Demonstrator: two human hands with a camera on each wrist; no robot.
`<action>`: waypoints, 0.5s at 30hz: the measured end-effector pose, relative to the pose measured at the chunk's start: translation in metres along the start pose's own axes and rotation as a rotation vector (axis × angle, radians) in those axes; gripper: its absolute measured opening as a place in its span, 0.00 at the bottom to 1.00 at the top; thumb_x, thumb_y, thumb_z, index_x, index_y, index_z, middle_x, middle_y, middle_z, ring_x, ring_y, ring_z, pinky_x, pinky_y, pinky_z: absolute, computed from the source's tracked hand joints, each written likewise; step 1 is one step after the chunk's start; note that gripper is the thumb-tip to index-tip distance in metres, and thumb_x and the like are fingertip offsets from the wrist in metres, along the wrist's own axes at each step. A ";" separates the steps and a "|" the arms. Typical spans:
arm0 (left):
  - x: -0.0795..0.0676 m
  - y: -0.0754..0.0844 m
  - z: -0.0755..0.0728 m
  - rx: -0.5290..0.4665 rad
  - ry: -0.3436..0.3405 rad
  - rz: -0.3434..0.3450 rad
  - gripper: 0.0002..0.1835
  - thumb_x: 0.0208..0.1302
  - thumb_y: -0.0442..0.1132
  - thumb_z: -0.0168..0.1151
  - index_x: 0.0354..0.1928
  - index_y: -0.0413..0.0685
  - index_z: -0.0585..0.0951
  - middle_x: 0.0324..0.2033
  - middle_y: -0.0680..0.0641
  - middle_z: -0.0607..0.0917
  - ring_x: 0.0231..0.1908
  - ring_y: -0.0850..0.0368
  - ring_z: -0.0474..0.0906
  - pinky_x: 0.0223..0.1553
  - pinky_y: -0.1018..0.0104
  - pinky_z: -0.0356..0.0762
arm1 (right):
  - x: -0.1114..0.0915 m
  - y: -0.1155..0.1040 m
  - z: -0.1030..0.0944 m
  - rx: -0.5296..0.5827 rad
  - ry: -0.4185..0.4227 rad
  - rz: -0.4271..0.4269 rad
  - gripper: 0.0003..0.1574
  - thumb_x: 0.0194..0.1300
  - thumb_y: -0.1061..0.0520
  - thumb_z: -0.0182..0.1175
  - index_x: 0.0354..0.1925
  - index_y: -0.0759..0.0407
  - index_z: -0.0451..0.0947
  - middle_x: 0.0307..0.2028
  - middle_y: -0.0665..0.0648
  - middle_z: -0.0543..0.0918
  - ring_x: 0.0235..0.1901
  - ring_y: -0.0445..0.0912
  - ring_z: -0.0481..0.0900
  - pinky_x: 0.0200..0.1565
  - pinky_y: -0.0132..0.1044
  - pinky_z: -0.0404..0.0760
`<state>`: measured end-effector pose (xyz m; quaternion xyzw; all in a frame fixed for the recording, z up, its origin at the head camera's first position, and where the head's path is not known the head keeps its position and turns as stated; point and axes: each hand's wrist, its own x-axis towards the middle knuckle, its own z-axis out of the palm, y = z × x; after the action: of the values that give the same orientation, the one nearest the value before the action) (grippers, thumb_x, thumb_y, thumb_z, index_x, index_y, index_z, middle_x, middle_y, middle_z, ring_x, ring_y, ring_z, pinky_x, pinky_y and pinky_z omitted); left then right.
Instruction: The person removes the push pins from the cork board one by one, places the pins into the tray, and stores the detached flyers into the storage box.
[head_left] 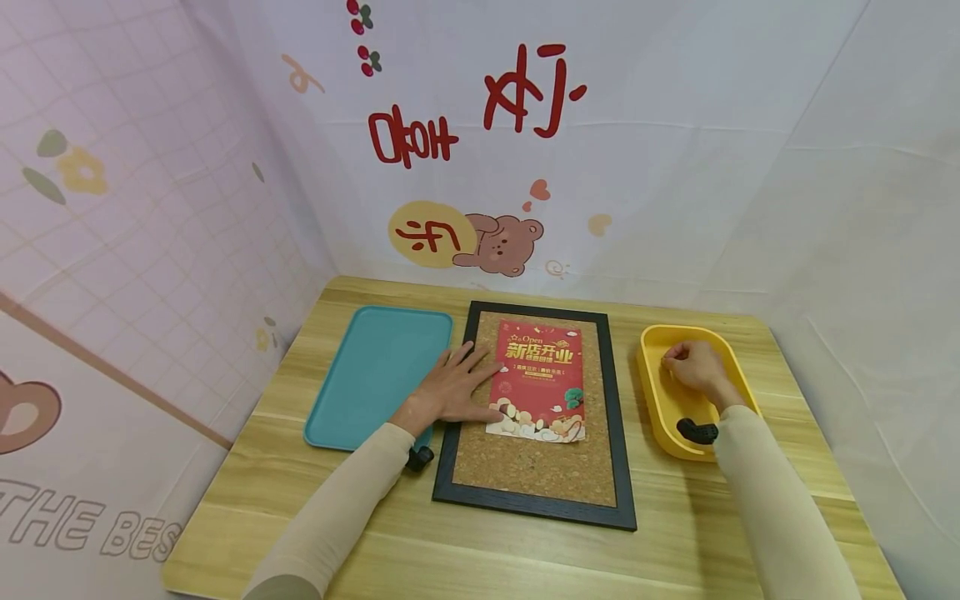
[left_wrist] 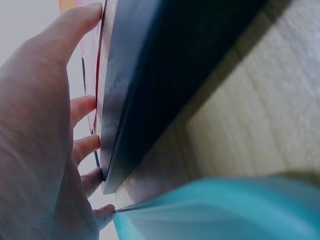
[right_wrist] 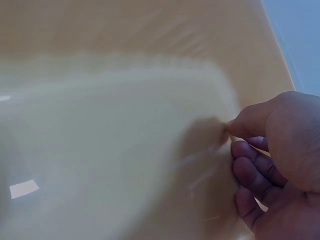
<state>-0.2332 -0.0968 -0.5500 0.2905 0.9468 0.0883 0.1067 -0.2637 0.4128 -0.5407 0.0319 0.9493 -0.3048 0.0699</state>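
My left hand (head_left: 453, 387) spreads its fingers over the left side of a black-framed cork board (head_left: 525, 471). Its thumb and some fingertips reach the edge of a red poster (head_left: 540, 367) lying on the cork. In the left wrist view, fingers rest along the board's dark frame (left_wrist: 135, 75), with the little finger near a blue tray's rim. On the right, my right hand (head_left: 696, 365) is down inside a yellow bin (head_left: 652, 392). Seen from the right wrist, its thumb and fingers (right_wrist: 247, 122) curl together near the bin's inner wall; anything between their tips is too small to tell.
A flat blue tray (head_left: 375, 375) lies left of the board, partly under my left forearm. The wooden table (head_left: 405, 550) carries everything. A patterned white cloth wall (head_left: 645, 183) closes off the back and sides. Black wrist cameras (head_left: 696, 431) sit below each hand.
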 end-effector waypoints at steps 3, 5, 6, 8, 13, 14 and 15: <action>0.000 0.000 0.000 0.003 0.002 0.002 0.55 0.70 0.83 0.61 0.92 0.70 0.60 0.93 0.46 0.53 0.93 0.37 0.43 0.90 0.26 0.48 | 0.001 0.001 0.001 -0.009 0.010 -0.001 0.14 0.79 0.56 0.66 0.48 0.70 0.85 0.42 0.65 0.88 0.36 0.49 0.79 0.38 0.36 0.77; 0.000 0.000 0.000 0.002 0.004 0.005 0.55 0.70 0.83 0.61 0.92 0.69 0.60 0.93 0.45 0.53 0.93 0.36 0.44 0.90 0.25 0.49 | 0.001 0.001 0.001 -0.013 0.015 0.000 0.14 0.79 0.56 0.66 0.48 0.70 0.85 0.42 0.65 0.88 0.36 0.49 0.80 0.38 0.36 0.78; 0.000 0.000 0.000 0.001 0.005 0.007 0.56 0.70 0.82 0.61 0.92 0.69 0.60 0.93 0.45 0.53 0.93 0.36 0.44 0.90 0.25 0.49 | 0.001 0.001 0.002 -0.016 0.017 0.000 0.14 0.79 0.56 0.66 0.48 0.70 0.85 0.42 0.65 0.88 0.36 0.49 0.80 0.38 0.36 0.78; -0.001 0.000 0.000 0.000 0.006 0.010 0.56 0.70 0.82 0.61 0.92 0.68 0.60 0.93 0.45 0.53 0.93 0.36 0.44 0.90 0.25 0.49 | 0.001 0.001 0.002 -0.017 0.022 0.002 0.14 0.79 0.56 0.66 0.48 0.69 0.86 0.42 0.66 0.88 0.36 0.49 0.80 0.38 0.36 0.78; -0.001 0.001 0.000 0.000 0.005 0.010 0.56 0.70 0.82 0.61 0.92 0.69 0.60 0.93 0.45 0.53 0.93 0.36 0.43 0.90 0.25 0.48 | 0.002 0.001 0.003 -0.014 0.031 0.000 0.14 0.79 0.56 0.66 0.48 0.69 0.86 0.42 0.66 0.88 0.36 0.49 0.80 0.37 0.35 0.77; -0.001 0.000 0.000 -0.001 0.007 0.008 0.56 0.70 0.82 0.61 0.92 0.68 0.60 0.93 0.45 0.53 0.93 0.36 0.43 0.90 0.25 0.49 | 0.002 0.002 0.003 -0.013 0.032 -0.002 0.14 0.79 0.57 0.66 0.48 0.70 0.86 0.42 0.66 0.88 0.35 0.49 0.80 0.36 0.35 0.77; -0.001 0.000 0.000 -0.001 0.009 0.008 0.56 0.70 0.82 0.62 0.92 0.68 0.60 0.93 0.45 0.54 0.93 0.36 0.44 0.89 0.25 0.49 | 0.002 0.002 0.003 -0.014 0.035 -0.001 0.14 0.79 0.56 0.66 0.47 0.70 0.86 0.42 0.66 0.88 0.35 0.49 0.80 0.36 0.34 0.77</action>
<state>-0.2323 -0.0970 -0.5496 0.2937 0.9461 0.0906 0.1025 -0.2652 0.4126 -0.5443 0.0361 0.9526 -0.2974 0.0533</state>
